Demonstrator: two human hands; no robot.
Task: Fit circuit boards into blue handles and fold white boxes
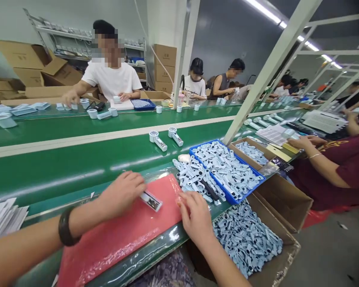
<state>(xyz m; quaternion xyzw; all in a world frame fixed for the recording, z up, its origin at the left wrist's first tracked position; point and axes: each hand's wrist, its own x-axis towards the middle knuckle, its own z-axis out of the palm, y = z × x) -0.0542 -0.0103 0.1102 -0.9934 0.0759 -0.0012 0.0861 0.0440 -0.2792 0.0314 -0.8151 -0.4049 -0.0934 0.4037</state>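
My left hand (122,193) is closed over one end of a white handle unit (151,200), which has a round-headed handheld fan shape like those on the belt. Its open handle shows dark parts inside; the end under my palm is hidden. The unit is over a red mat (116,243). At the mat's right edge, my right hand (197,217) has its thumb and fingertips pinched together; whatever they hold is too small to make out. Close to it lies a pile of light-blue handle covers (190,173), with a dark tool (209,190) among them.
A blue tray (259,181) of covers stands to the right, above an open carton (290,259) holding more. Two similar units (158,140) rest on the green belt (62,167). A slanted post (269,75) rises beyond. Co-workers sit opposite and at right; white sheets (6,217) lie left.
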